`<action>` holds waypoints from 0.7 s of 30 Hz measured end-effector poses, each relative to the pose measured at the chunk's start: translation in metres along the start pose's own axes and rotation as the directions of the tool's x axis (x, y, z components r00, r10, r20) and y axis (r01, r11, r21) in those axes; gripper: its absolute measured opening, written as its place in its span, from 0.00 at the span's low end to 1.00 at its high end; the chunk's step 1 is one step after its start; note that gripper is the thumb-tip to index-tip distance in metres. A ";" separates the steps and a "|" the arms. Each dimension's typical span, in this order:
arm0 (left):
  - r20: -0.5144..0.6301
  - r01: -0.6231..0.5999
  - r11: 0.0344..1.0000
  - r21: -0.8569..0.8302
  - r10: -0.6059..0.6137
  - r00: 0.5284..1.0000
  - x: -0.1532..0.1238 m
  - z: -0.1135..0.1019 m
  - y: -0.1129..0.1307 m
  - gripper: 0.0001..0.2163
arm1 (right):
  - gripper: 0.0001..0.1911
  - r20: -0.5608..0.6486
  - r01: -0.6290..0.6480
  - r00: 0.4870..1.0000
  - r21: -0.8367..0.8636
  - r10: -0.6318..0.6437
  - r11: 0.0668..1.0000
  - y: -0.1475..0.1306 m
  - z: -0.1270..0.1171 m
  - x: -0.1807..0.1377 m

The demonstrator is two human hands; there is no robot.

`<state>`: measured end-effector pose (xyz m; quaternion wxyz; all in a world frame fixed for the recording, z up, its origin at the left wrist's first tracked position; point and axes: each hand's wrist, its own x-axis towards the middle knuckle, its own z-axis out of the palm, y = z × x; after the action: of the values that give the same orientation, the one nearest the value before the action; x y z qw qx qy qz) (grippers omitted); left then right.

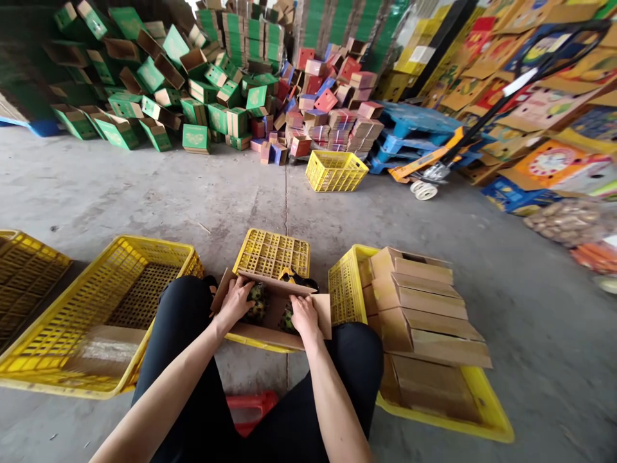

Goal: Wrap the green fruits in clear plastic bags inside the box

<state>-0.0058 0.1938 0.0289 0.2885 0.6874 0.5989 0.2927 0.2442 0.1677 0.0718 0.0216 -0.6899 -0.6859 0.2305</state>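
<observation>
An open brown cardboard box (270,334) rests on a small yellow crate (272,252) between my knees. My left hand (236,301) reaches into the box's left half, fingers curled round a dark greenish fruit (256,302). My right hand (303,316) is in the right half, fingers bent over another greenish fruit (288,319). The box flaps stand open around both hands.
A large yellow crate (103,308) stands at my left with cardboard in its bottom. At my right a yellow crate (482,411) holds stacked brown cartons (424,302). Beyond lie heaps of green boxes (159,83) and red boxes (328,96), a yellow basket (336,170), a pallet jack (434,167).
</observation>
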 end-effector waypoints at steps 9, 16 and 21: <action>0.003 0.085 0.990 -0.110 -0.086 0.996 0.002 -0.004 0.010 0.20 | 0.19 0.073 -0.007 0.997 0.147 -0.004 0.989 0.004 0.002 -0.002; 0.274 0.191 0.816 -0.546 -0.042 0.961 0.005 -0.018 0.030 0.19 | 0.19 0.025 0.077 0.993 0.566 -0.111 0.821 -0.005 -0.009 -0.005; 0.393 0.200 0.717 -0.668 0.112 0.913 0.002 -0.021 0.041 0.28 | 0.27 -0.012 0.080 0.988 0.893 -0.154 0.443 -0.014 -0.018 -0.019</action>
<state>0.0051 0.1917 0.0734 0.6500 0.5585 0.3879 0.3393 0.2382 0.1551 0.0983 0.3706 -0.5187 -0.5099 0.5776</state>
